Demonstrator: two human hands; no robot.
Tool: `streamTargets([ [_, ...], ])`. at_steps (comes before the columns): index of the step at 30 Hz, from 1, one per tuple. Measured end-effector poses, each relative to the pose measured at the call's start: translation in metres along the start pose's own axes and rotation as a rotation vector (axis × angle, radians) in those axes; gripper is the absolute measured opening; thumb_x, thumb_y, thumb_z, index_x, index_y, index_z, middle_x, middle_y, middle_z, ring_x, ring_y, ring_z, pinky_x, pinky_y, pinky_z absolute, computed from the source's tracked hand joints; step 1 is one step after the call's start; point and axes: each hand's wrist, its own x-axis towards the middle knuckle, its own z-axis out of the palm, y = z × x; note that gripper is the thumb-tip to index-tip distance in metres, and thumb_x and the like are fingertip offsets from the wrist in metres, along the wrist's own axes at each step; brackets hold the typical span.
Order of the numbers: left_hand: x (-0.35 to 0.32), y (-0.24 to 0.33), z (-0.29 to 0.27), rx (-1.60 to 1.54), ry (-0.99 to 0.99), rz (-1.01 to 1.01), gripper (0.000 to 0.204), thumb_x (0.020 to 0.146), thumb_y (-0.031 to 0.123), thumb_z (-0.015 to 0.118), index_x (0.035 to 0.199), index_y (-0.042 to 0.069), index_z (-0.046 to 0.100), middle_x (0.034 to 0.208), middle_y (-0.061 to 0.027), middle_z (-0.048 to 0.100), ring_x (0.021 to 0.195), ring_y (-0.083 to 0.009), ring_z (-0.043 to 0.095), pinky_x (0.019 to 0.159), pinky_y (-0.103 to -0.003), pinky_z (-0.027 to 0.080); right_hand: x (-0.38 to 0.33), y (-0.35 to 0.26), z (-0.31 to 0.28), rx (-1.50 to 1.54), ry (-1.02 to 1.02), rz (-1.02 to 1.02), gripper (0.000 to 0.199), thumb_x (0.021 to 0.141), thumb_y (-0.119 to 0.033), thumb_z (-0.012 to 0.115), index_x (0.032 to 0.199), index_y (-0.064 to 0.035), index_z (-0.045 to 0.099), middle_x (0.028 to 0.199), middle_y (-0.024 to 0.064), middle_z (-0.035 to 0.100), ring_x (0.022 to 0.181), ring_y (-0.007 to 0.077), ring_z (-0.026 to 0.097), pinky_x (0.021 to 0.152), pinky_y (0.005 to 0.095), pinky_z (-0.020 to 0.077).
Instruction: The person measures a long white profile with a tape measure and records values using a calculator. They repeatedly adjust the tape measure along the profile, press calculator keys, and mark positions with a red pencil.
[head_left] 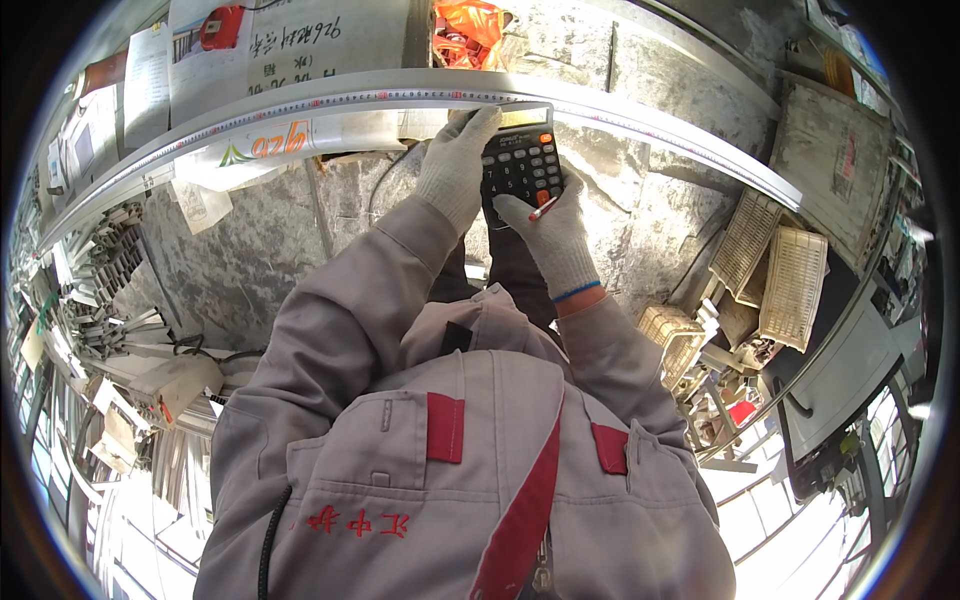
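Observation:
A black calculator (521,168) with grey and orange keys is held up in front of me, its display at the far end. My left hand (458,165), in a pale knit glove, grips its left side, with the thumb by the display. Around the calculator's lower right part closes my right hand (558,232), gloved too. A red and white pen (543,208) pokes out from that hand, beside the lower keys. Just beyond the calculator runs a long pale metal bar (640,105), and a measuring tape (385,97) lies stretched along it.
Behind the bar at left lies a written-on board (300,40) with a small red case (222,27). An orange plastic bag (468,32) is at the far middle. Plastic baskets (793,285) stand on the right, metal profiles (105,255) on the left. Stone slabs (230,255) cover the floor.

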Motion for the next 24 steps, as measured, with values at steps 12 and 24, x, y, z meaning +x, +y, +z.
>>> streamTargets([
  [12, 0.01, 0.026, -0.021, -0.094, -0.175, -0.179, 0.035, 0.107, 0.027, 0.062, 0.128, -0.001, 0.066, 0.114, -0.0137, 0.074, 0.095, -0.0217, 0.075, 0.081, -0.036, 0.065, 0.0, 0.001, -0.051, 0.369, -0.145, 0.134, 0.045, 0.097, -0.023, 0.07, 0.132, 0.0047, 0.063, 0.114, 0.0097, 0.074, 0.096, 0.0138, 0.07, 0.085, 0.0288, 0.0556],
  [24, 0.008, 0.028, -0.011, -0.053, -0.218, -0.254, 0.037, 0.107, 0.026, 0.062, 0.131, -0.002, 0.065, 0.117, -0.0138, 0.073, 0.097, -0.0203, 0.075, 0.084, -0.035, 0.064, -0.006, 0.006, -0.066, 0.482, -0.166, 0.1, 0.037, 0.102, -0.015, 0.06, 0.134, 0.0029, 0.061, 0.112, 0.0087, 0.073, 0.099, 0.0138, 0.071, 0.089, 0.0302, 0.0568],
])
